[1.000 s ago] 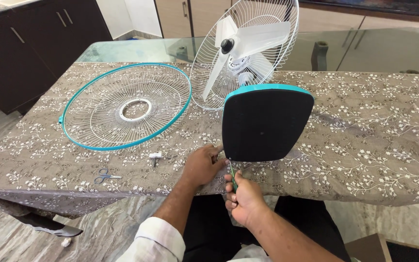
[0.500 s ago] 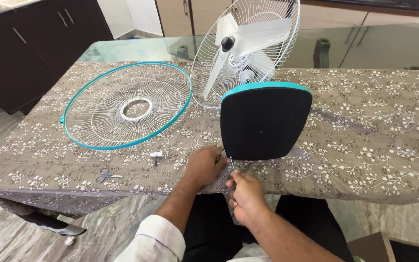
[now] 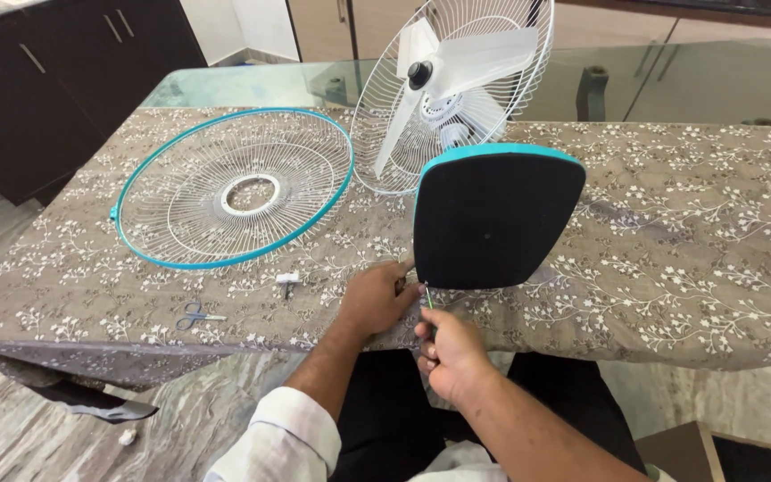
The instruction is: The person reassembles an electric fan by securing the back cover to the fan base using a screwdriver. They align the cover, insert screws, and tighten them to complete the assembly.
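Head view, looking down at a table spread with a grey-brown cloth printed with white flowers [image 3: 671,268].

The fan base, a rounded-square black slab with a teal top edge [image 3: 497,219], stands tipped up on its lower edge near the table's front, its dark underside facing the camera.

The left hand [image 3: 377,299] rests on the cloth at the slab's lower left corner, fingers curled against that edge, steadying it. Whether the fingers fully clasp the edge cannot be told from here.

The right hand [image 3: 448,353] sits just below and in front of that corner, fingers closed around a thin screwdriver with a green handle [image 3: 427,301]. The shaft points up toward the slab's lower left corner; the tip lies at or just beside the edge, exact contact unclear.

Behind the slab, a white three-blade fan head inside its white wire rear cage [image 3: 452,85] stands upright. To the left, a round white wire front guard with a teal rim [image 3: 234,187] lies flat on the cloth.

Near the front edge, left of the hands: a small white plastic fitting [image 3: 287,282] and small scissors with blue-grey handles [image 3: 196,315], well apart from each other.

Past the cloth, a bare glass tabletop [image 3: 252,85]; dark cabinets [image 3: 46,80] at far left.
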